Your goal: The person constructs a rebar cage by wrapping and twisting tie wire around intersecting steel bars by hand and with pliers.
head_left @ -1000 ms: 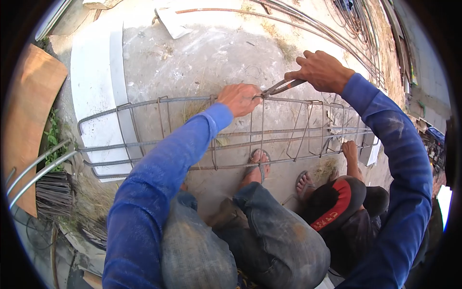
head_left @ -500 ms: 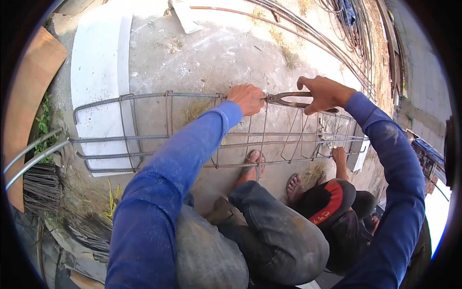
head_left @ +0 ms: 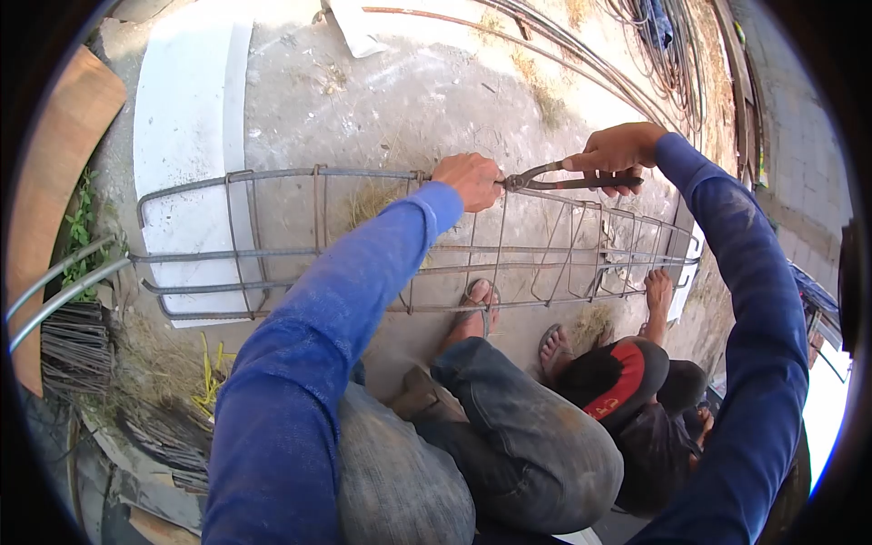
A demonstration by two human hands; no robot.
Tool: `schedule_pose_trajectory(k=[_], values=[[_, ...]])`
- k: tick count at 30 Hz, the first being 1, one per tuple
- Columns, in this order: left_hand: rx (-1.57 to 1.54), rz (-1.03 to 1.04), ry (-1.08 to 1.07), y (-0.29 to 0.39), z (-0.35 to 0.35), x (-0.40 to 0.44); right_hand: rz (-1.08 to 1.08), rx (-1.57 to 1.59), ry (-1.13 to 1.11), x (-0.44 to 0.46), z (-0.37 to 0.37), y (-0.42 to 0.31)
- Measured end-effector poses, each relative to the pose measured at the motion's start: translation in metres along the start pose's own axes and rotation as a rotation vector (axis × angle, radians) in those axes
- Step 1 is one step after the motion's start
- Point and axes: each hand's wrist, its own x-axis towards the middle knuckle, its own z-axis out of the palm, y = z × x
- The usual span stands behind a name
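A long rebar cage (head_left: pixel 363 257) of ridged bars and thin stirrups lies across the ground in front of me. My left hand (head_left: pixel 467 181) is closed over its far top bar where a stirrup crosses; the fingertips are partly hidden. Just right of that hand, the jaws of a pair of pincers (head_left: pixel 520 182) meet the bar. My right hand (head_left: pixel 619 160) grips the pincers' handles, thumb along the upper one and fingers around the lower one. The handles stand somewhat apart.
A co-worker in a black and red cap (head_left: pixel 627 380) crouches at right, one hand (head_left: pixel 658 289) at the cage's near side. White boards (head_left: pixel 191 100) lie under the left end. Cut rods (head_left: pixel 77 350) are stacked at left; long bars (head_left: pixel 581 64) lie at the back right.
My right hand has gone from spread fingers to a grip on the pincers, and the handles have swung slightly up. The co-worker's hand has shifted right. My left hand stays at the bar.
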Motion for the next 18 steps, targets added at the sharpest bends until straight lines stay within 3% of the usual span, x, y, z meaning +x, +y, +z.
schedule_pose_trajectory(k=[14,15,18], values=[[0.074,0.105,0.080,-0.002,0.009,-0.005,-0.026,0.214,-0.158,0.011,0.006,0.017],[0.081,0.107,0.082,-0.003,0.008,-0.005,-0.060,0.113,0.062,-0.005,0.016,0.007],[0.077,0.126,0.075,0.000,0.004,-0.008,-0.467,-0.657,0.721,-0.010,0.045,0.019]])
